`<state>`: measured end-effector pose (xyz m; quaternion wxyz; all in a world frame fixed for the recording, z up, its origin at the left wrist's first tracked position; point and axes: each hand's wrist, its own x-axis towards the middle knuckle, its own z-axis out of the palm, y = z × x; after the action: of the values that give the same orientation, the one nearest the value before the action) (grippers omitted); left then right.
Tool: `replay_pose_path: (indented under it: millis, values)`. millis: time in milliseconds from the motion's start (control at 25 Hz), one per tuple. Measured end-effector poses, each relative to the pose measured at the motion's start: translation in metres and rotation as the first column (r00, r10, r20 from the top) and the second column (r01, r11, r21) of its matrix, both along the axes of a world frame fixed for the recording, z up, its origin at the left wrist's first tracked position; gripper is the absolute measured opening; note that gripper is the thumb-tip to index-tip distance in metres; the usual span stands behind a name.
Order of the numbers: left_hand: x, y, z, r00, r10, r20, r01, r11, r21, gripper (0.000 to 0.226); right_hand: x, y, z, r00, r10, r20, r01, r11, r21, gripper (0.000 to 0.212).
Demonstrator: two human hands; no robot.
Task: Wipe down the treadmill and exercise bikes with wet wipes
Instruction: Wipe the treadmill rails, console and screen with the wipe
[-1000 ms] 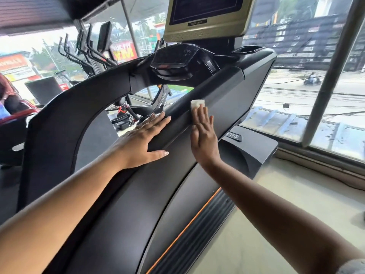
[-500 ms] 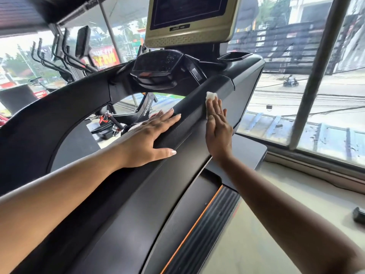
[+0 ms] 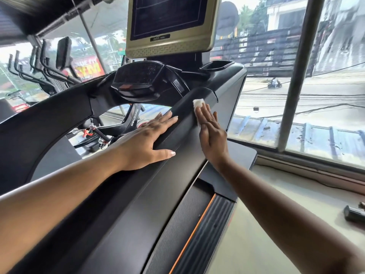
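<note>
Treadmill [image 3: 138, 214]: the side panel fills the foreground from 6 to 7 o'clock.

Left hand [image 3: 146, 141], near centre: released, fingers straight, palm resting flat on top of the handrail [image 3: 183, 119].

Right hand [image 3: 212, 135], just beside it toward 3 o'clock: fingers straight, not clenched, pressing the wet wipe [image 3: 198, 103] against the outer face of the same handrail. The wipe's white edge shows beyond the fingertips.

Farther: exercise bike [image 3: 132, 119] at 10 o'clock, seen through the frame. Console [image 3: 138, 80] and screen [image 3: 167, 18] at 12 o'clock.
</note>
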<state>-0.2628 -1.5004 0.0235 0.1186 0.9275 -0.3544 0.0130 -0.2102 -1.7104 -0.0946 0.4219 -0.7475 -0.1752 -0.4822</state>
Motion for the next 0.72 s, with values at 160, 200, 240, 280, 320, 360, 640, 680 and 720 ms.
replay_pose_path:
  millis: [160, 200, 240, 280, 320, 360, 640, 680, 720]
  values:
    - [0.018, -0.026, 0.007, 1.000, 0.023, 0.005, -0.023, 1.000, 0.018, 0.098, 0.022, -0.020, 0.009, 0.997, -0.002, -0.079, 0.012, 0.990, 0.137, 0.050]
    - [0.023, -0.033, 0.009, 0.999, 0.033, 0.017, -0.034, 0.999, 0.030, 0.098, 0.021, -0.019, 0.008, 0.998, 0.016, -0.066, -0.008, 0.993, 0.120, 0.050]
    - [0.027, -0.039, 0.010, 0.999, 0.043, 0.031, -0.044, 0.998, 0.043, 0.097, 0.020, -0.017, 0.003, 0.999, 0.041, -0.035, -0.038, 0.997, 0.067, 0.049]
    - [0.032, -0.044, 0.010, 0.998, 0.054, 0.044, -0.056, 0.997, 0.055, 0.097, 0.018, -0.018, -0.003, 0.997, 0.073, 0.012, -0.072, 0.997, -0.019, 0.047]
    - [0.036, -0.049, 0.010, 0.996, 0.063, 0.056, -0.067, 0.996, 0.066, 0.097, 0.019, -0.022, -0.009, 0.992, 0.110, 0.062, -0.102, 0.988, -0.118, 0.046]
    - [0.039, -0.053, 0.011, 0.995, 0.066, 0.069, -0.072, 0.994, 0.081, 0.098, 0.025, -0.030, -0.010, 0.985, 0.141, 0.103, -0.119, 0.973, -0.200, 0.045]
    - [0.059, -0.095, 0.018, 0.982, 0.108, 0.152, -0.136, 0.974, 0.182, 0.095, 0.085, -0.082, 0.018, 0.996, 0.093, 0.014, -0.091, 0.990, -0.112, 0.049]
    - [0.063, -0.102, 0.019, 0.980, 0.117, 0.164, -0.149, 0.970, 0.195, 0.095, 0.093, -0.087, 0.022, 0.996, 0.084, -0.030, -0.085, 0.995, -0.047, 0.050]
    - [0.067, -0.107, 0.019, 0.977, 0.126, 0.173, -0.161, 0.966, 0.204, 0.094, 0.098, -0.091, 0.026, 0.994, 0.078, -0.077, -0.077, 0.997, 0.021, 0.052]
